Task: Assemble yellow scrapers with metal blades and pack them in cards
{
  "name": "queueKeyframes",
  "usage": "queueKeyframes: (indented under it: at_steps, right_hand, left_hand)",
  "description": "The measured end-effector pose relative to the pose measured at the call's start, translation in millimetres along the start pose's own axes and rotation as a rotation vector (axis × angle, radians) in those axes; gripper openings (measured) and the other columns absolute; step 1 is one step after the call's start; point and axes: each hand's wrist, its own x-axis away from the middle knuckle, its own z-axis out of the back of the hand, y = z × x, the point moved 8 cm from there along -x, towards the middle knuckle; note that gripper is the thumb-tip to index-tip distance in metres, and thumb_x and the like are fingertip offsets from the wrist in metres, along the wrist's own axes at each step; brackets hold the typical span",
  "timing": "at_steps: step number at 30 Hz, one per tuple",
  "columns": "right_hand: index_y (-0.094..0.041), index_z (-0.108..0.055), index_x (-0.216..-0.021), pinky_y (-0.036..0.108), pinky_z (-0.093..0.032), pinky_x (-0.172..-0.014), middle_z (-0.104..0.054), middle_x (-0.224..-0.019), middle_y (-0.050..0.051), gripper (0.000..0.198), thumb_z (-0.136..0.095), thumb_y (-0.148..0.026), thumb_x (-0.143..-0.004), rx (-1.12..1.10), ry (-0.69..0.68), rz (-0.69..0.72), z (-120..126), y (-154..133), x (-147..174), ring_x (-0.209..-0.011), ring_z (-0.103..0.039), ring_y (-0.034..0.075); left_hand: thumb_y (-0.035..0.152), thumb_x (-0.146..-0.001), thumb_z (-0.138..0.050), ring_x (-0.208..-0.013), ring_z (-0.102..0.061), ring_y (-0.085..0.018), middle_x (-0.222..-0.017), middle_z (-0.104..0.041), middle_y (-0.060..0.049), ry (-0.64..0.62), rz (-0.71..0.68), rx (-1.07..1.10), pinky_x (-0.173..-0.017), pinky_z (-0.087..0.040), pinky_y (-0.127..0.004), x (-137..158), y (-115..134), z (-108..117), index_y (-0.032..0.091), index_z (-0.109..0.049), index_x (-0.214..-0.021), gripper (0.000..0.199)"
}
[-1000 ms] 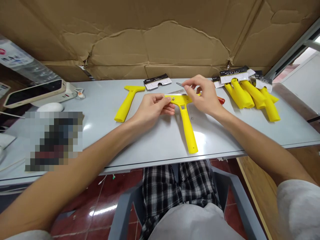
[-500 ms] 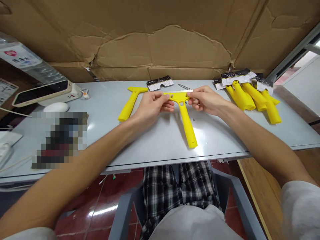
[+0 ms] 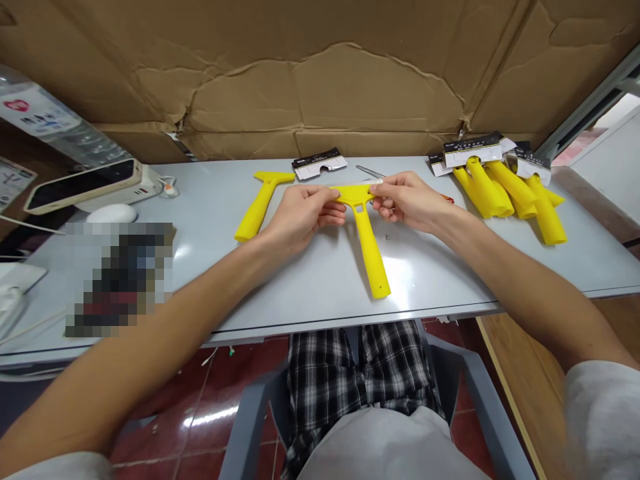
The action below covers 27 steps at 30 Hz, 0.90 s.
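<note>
Between both hands I hold a yellow scraper (image 3: pixel 369 247) by the two ends of its wide head, its handle pointing down toward me. My left hand (image 3: pixel 307 217) pinches the left end of the head near a small screw. My right hand (image 3: pixel 407 200) pinches the right end, and its fingers cover that corner. A thin pale strip shows along the head's top edge. On the table below my right hand lies a tiny metal piece (image 3: pixel 387 237), too small to name surely. A second yellow scraper (image 3: pixel 256 210) lies left of my left hand.
A black-and-white card (image 3: pixel 320 164) and a thin metal tool (image 3: pixel 370 171) lie behind my hands. Several carded yellow scrapers (image 3: pixel 493 190) are piled at the right. At the left are a phone (image 3: pixel 85 187), a white mouse (image 3: pixel 113 214) and a bottle (image 3: pixel 55 123). Cardboard (image 3: pixel 320 87) stands behind.
The held scraper has shifted slightly left, its handle end swinging a little left. Both hands keep their pinch on its head. Something orange-red now shows behind my right wrist.
</note>
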Motion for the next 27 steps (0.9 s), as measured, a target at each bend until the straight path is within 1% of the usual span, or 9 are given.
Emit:
queueKeyframes:
  at_steps: [7, 13, 17, 20, 27]
  right_hand:
    - [-0.010, -0.062, -0.092, 0.017, -0.039, -0.050, -0.064, -0.071, 0.003, 0.020, -0.070, -0.025, -0.103, 0.013, -0.026, 0.015, 0.6, 1.8, -2.7, -0.055, -0.052, 0.002]
    - [-0.010, -0.062, -0.090, 0.017, -0.039, -0.049, -0.064, -0.071, 0.003, 0.018, -0.066, -0.021, -0.104, 0.015, -0.010, 0.003, -0.7, 3.7, -2.3, -0.055, -0.054, 0.003]
    - [-0.010, -0.062, -0.091, 0.017, -0.040, -0.049, -0.064, -0.071, 0.003, 0.017, -0.064, -0.020, -0.104, 0.007, -0.003, 0.002, -0.6, 2.9, -0.4, -0.055, -0.054, 0.003]
    - [-0.010, -0.062, -0.090, 0.016, -0.041, -0.049, -0.064, -0.072, 0.004, 0.018, -0.065, -0.020, -0.104, 0.012, -0.014, 0.011, -1.8, 1.5, 0.6, -0.055, -0.054, 0.003]
    - [-0.009, -0.062, -0.087, 0.016, -0.041, -0.049, -0.062, -0.070, 0.003, 0.021, -0.061, -0.018, -0.106, 0.014, -0.025, 0.019, -3.4, -0.3, 0.8, -0.054, -0.053, 0.003]
  left_hand:
    - [0.008, -0.097, -0.066, -0.054, -0.067, -0.010, -0.071, -0.074, -0.009, -0.005, -0.009, -0.038, -0.060, -0.060, -0.021, -0.7, -0.1, 1.3, 0.010, -0.069, -0.076, 0.021]
    - [0.009, -0.096, -0.064, -0.054, -0.066, -0.011, -0.071, -0.074, -0.009, -0.005, 0.037, -0.025, -0.058, -0.059, -0.022, -0.9, -3.8, 1.5, 0.011, -0.068, -0.075, 0.022]
    - [0.017, -0.097, -0.068, -0.057, -0.068, -0.012, -0.072, -0.074, -0.009, -0.033, 0.024, 0.012, -0.060, -0.060, -0.023, -2.3, -4.6, 1.1, 0.011, -0.071, -0.082, 0.016]
    - [0.017, -0.094, -0.073, -0.057, -0.067, -0.012, -0.073, -0.074, -0.008, -0.041, 0.017, -0.029, -0.061, -0.061, -0.023, -1.4, -4.1, 0.2, 0.012, -0.070, -0.082, 0.013]
    - [0.009, -0.095, -0.061, -0.056, -0.066, -0.012, -0.070, -0.073, -0.008, 0.005, 0.028, -0.062, -0.059, -0.059, -0.024, 2.4, 0.0, -0.5, 0.014, -0.067, -0.079, 0.018]
